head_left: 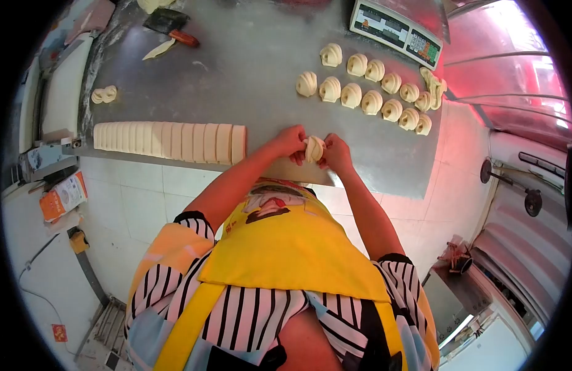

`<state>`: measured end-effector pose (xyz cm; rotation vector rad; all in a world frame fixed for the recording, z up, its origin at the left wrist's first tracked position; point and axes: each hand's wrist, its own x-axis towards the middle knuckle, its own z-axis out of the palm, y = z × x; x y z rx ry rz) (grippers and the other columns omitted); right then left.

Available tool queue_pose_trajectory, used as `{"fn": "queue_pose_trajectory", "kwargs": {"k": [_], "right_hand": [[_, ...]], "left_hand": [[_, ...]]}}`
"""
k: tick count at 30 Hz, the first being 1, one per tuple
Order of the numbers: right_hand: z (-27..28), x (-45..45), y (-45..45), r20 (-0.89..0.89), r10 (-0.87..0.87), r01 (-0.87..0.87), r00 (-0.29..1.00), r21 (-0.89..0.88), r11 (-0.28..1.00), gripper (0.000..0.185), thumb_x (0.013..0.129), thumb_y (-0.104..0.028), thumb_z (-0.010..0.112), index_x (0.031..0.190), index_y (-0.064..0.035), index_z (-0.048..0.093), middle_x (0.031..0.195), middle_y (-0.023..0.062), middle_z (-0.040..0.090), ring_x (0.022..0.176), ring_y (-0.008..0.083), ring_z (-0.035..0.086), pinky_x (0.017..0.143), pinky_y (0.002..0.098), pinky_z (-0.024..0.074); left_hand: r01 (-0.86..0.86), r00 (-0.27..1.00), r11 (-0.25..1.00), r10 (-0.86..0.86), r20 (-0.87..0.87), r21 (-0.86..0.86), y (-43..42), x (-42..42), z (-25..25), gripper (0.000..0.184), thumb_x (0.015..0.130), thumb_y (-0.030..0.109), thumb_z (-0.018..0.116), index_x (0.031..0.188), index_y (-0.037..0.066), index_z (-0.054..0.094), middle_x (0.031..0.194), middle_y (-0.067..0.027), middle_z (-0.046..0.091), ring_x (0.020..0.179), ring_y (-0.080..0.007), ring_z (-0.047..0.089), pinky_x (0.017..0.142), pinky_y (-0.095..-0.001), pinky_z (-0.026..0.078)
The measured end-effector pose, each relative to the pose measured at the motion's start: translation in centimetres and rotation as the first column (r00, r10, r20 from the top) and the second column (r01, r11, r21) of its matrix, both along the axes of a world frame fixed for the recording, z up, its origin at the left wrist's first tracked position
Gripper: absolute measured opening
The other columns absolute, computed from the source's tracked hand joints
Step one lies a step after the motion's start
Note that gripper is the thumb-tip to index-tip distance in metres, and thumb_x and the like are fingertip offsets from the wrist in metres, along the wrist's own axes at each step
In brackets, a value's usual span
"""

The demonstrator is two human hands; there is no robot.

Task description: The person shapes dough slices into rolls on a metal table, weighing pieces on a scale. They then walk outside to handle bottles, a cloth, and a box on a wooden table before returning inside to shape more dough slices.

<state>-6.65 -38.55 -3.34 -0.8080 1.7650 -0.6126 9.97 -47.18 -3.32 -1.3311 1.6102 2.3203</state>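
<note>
Between my two hands, near the table's front edge, is a twisted piece of dough (314, 149). My left hand (291, 143) grips it from the left with fingers curled in. On the other side, my right hand (337, 152) pinches its right edge. To the left of my hands lies a long row of sliced dough strips (168, 141), side by side. Shaped dough rolls (351, 95) stand in two rows on the right, beyond my right hand.
A digital scale (396, 32) stands at the back right, with a loose dough strip (434, 86) near it. A scraper with a red handle (184, 39) lies at the back left. One small dough piece (104, 94) sits at the left of the metal table (236, 68).
</note>
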Motion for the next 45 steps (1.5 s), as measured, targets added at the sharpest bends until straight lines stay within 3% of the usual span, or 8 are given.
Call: {"fn": "queue_pose_trajectory", "kwargs": {"k": [5, 11, 14, 20, 27, 32, 36, 45], "right_hand": [[-1.0, 0.1, -0.1, -0.217, 0.067, -0.074, 0.974, -0.022, 0.997, 0.022, 0.081, -0.013, 0.063, 0.080, -0.0002, 0.045, 0.062, 0.0111, 0.058, 0.050, 0.0203, 0.061, 0.045, 0.0320, 0.0492], [3.6, -1.5, 0.3, 0.484, -0.092, 0.050, 0.870, 0.100, 0.994, 0.021, 0.087, -0.015, 0.057, 0.098, -0.0003, 0.047, 0.076, 0.0102, 0.061, 0.058, 0.0173, 0.062, 0.054, 0.0270, 0.0523], [3.4, -1.1, 0.6, 0.410, -0.076, 0.057, 0.909, 0.060, 0.997, 0.024, 0.088, -0.018, 0.056, 0.102, 0.0002, 0.048, 0.080, 0.0102, 0.061, 0.065, 0.0171, 0.063, 0.060, 0.0269, 0.0530], [3.0, -0.9, 0.8, 0.411, -0.097, 0.070, 0.907, 0.079, 0.994, 0.023, 0.090, -0.017, 0.054, 0.104, 0.0009, 0.050, 0.089, 0.0118, 0.062, 0.069, 0.0178, 0.064, 0.064, 0.0275, 0.0526], [8.6, 0.9, -1.2, 0.581, -0.130, 0.224, 0.803, -0.093, 0.970, 0.028, 0.091, -0.014, 0.051, 0.114, 0.0029, 0.050, 0.090, 0.0108, 0.062, 0.078, 0.0165, 0.061, 0.072, 0.0282, 0.0501], [5.6, -0.2, 1.1, 0.407, -0.186, 0.216, 0.894, -0.030, 0.976, 0.024, 0.089, -0.011, 0.055, 0.108, 0.0026, 0.054, 0.088, 0.0086, 0.062, 0.076, 0.0143, 0.059, 0.069, 0.0258, 0.0481], [5.2, -0.2, 3.3, 0.369, -0.156, 0.165, 0.916, 0.008, 0.986, 0.027, 0.088, -0.013, 0.057, 0.110, 0.0016, 0.054, 0.090, 0.0077, 0.063, 0.079, 0.0138, 0.059, 0.072, 0.0255, 0.0480], [4.4, 1.2, 0.9, 0.368, -0.039, 0.062, 0.929, -0.051, 0.997, 0.029, 0.083, -0.011, 0.063, 0.109, 0.0012, 0.056, 0.084, 0.0054, 0.062, 0.075, 0.0122, 0.057, 0.071, 0.0256, 0.0467]], "left_hand": [[-0.027, 0.998, 0.997, 0.031, 0.057, -0.073, 0.2, -0.7, 0.7, 0.018, 0.084, 0.014, 0.057, 0.083, 0.002, 0.043, 0.058, -0.0128, 0.059, 0.046, -0.0228, 0.061, 0.037, -0.0326, 0.046], [-0.056, 0.990, 0.983, 0.078, 0.120, -0.173, 0.6, -0.8, 1.5, 0.017, 0.080, 0.009, 0.057, 0.087, 0.000, 0.044, 0.060, -0.0148, 0.060, 0.043, -0.0227, 0.060, 0.036, -0.0333, 0.048], [0.003, 0.981, 0.987, 0.028, 0.193, -0.162, 0.3, -1.1, 1.7, 0.018, 0.079, 0.010, 0.058, 0.086, 0.000, 0.045, 0.062, -0.0141, 0.061, 0.045, -0.0215, 0.061, 0.039, -0.0334, 0.049], [0.137, 0.989, 0.567, -0.031, 0.145, -0.812, 1.1, -0.6, -1.2, 0.019, 0.077, 0.013, 0.059, 0.090, 0.000, 0.053, 0.069, -0.0167, 0.063, 0.051, -0.0187, 0.062, 0.047, -0.0341, 0.048], [-0.258, 0.960, 0.882, 0.280, -0.004, -0.395, -9.7, 4.2, 3.7, 0.016, 0.079, 0.011, 0.057, 0.088, -0.003, 0.059, 0.063, -0.0077, 0.059, 0.050, -0.0157, 0.057, 0.048, -0.0280, 0.046], [0.033, 0.967, 0.835, 0.113, 0.229, -0.550, -14.5, 4.5, 0.1, 0.031, 0.079, 0.007, 0.059, 0.109, 0.002, 0.054, 0.091, -0.0103, 0.062, 0.073, -0.0184, 0.059, 0.064, -0.0290, 0.048], [0.045, 0.997, 0.390, 0.039, 0.065, -0.920, -10.6, 4.8, 4.3, 0.059, 0.070, 0.003, 0.066, 0.124, 0.007, 0.045, 0.120, -0.0125, 0.051, 0.105, -0.0268, 0.050, 0.091, -0.0359, 0.042], [0.163, 0.987, 0.452, -0.084, 0.140, -0.877, -14.1, 2.5, 2.0, 0.073, 0.069, 0.009, 0.067, 0.134, 0.013, 0.035, 0.133, -0.0117, 0.036, 0.115, -0.0333, 0.041, 0.098, -0.0375, 0.039]]}}
